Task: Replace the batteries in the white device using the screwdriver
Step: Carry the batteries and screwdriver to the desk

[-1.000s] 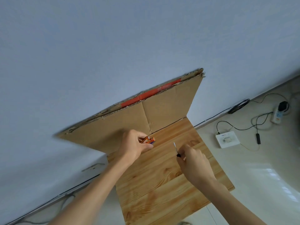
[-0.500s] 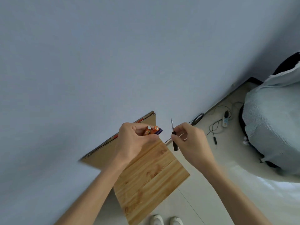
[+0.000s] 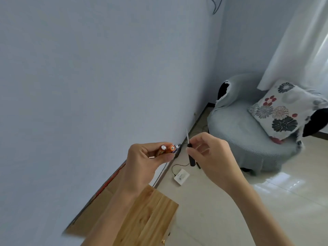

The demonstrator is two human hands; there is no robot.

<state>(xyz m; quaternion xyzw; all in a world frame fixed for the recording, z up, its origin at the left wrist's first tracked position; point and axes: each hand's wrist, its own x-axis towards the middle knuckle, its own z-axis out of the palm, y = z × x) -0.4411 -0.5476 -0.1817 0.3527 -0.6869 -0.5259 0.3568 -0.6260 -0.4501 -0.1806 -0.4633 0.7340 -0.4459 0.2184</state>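
Just above the far corner of the wooden table [image 3: 147, 215], the left hand [image 3: 143, 158] is gripping three small batteries [image 3: 167, 150] in curled fingers, with their ends pointing up. Beside it, the right hand [image 3: 213, 155] is pinching a slim screwdriver [image 3: 191, 159] between thumb and fingertips at the top of its black handle, blade pointing upward. Both are looking light, rigid and smooth. The batteries are likely to roll or slip, so holding them round their sides suits them. Beyond the table, a white box [image 3: 181, 176] with a cable is lying untouched on the floor by the wall and is possibly the device. Farther off, a grey chair [image 3: 239, 132] is carrying a flowered cushion [image 3: 278, 110].
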